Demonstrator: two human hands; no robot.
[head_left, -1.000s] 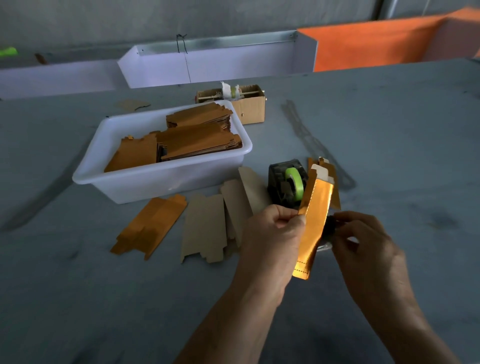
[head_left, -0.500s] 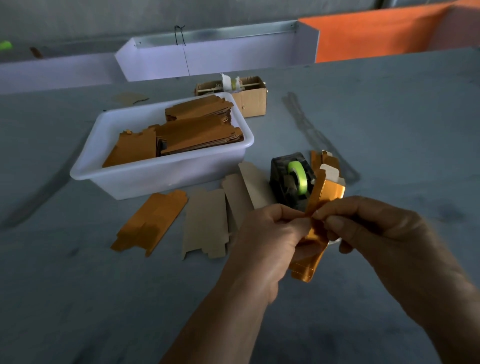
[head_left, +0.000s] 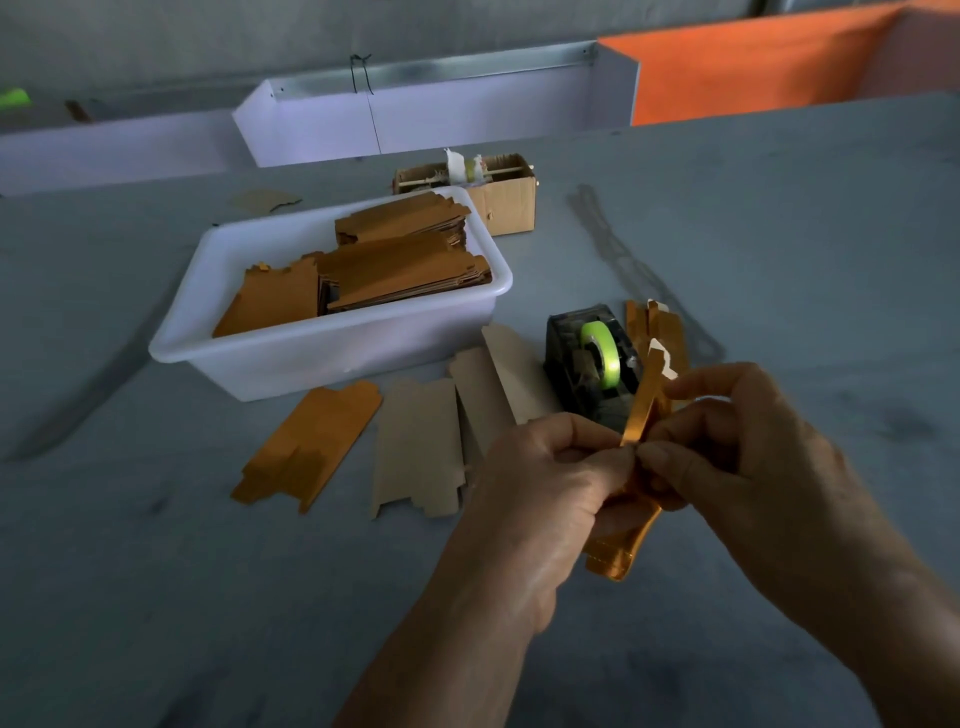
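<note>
I see the glossy gold-orange flat cardboard carton blank (head_left: 640, 415) held edge-on above the grey desk (head_left: 208, 597), just in front of the black tape dispenser with its green roll (head_left: 592, 358). The left hand (head_left: 540, 483) and right hand (head_left: 753, 467) both pinch it near mid-length, their fingertips almost meeting. I judge it very light and thin, stiff lengthways yet quick to buckle at its scored folds, with a slick foil face. A light pinch close to the long edges seems safer to me than gripping the loose end flaps.
</note>
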